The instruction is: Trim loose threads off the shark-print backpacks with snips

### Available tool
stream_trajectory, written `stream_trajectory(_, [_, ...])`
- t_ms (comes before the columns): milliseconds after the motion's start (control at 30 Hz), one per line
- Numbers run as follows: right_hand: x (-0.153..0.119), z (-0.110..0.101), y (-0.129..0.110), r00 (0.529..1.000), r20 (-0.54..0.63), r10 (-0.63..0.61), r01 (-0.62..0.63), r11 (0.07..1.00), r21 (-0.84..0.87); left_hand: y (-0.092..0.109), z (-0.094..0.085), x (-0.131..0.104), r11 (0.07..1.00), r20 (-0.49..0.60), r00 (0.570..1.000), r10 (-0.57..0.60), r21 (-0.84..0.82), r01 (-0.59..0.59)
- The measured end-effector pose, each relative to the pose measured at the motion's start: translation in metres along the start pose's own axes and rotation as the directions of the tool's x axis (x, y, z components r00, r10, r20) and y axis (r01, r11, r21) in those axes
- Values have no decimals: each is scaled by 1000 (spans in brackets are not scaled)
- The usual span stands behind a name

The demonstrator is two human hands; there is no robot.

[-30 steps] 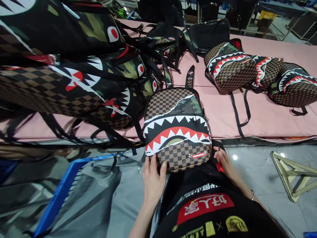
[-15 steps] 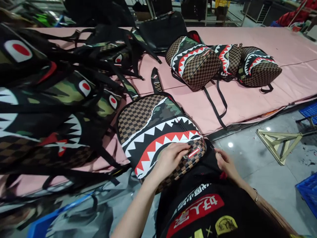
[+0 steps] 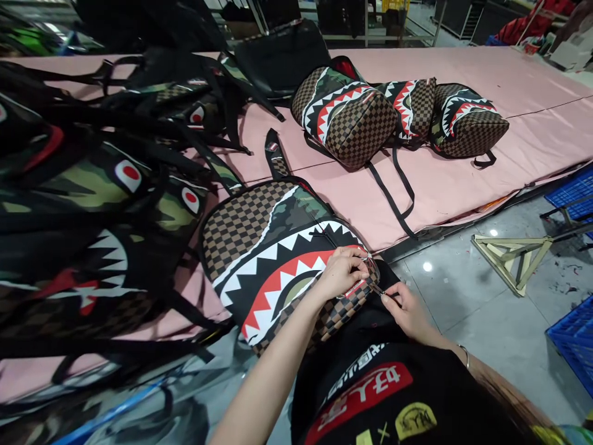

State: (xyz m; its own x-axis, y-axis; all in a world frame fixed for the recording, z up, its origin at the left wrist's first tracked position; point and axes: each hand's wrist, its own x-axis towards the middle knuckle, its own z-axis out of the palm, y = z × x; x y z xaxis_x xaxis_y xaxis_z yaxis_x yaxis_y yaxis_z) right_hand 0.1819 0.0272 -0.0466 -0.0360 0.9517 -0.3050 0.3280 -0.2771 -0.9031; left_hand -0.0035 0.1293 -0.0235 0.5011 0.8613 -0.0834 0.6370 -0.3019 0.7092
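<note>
A backpack (image 3: 259, 222) with brown checks, camouflage and a printed shark mouth lies at the pink table's front edge, against my dark apron. My left hand (image 3: 345, 271) is on its lower right corner beside the small red label (image 3: 356, 288), fingertips pinched on something I cannot make out. Just right of that corner, my right hand (image 3: 405, 306) pinches a small thin dark tool, whose tip points at the bag's edge. Both hands are close together, with a narrow gap between them.
Three similar bags (image 3: 349, 123) stand in a row on the pink table (image 3: 445, 191). Dark shark-print bags (image 3: 111, 247) are heaped at the left. A cream triangular metal frame (image 3: 512, 259) and blue crates (image 3: 574, 337) are on the floor at right.
My left hand has moved right to the bag's corner. My right hand has come in toward it, and the thin tool now shows. The view has shifted slightly.
</note>
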Motion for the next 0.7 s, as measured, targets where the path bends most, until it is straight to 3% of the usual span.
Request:
stream_trajectory(133, [1, 4, -10, 998, 15, -54, 55, 985, -165, -2, 2, 1, 999, 1, 1000, 3, -36, -3])
stream_trajectory(400, [9, 13, -27, 991, -31, -131, 100, 869, -484, -1, 1, 1, 997, 3, 1000, -29, -67, 29])
stream_trajectory(567, [12, 11, -22, 986, -9, -165, 143, 881, -451, 0, 3, 2, 982, -34, 997, -71, -178, 64])
stream_trajectory(633, [14, 9, -17, 985, 7, -173, 163, 915, -370, 1, 2, 4, 935, -93, 988, -125, -343, 86])
stream_trajectory(700, [16, 6, -14, 986, 0, -168, 164, 960, -227, -2, -1, 3, 846, -217, 947, -238, -525, 92])
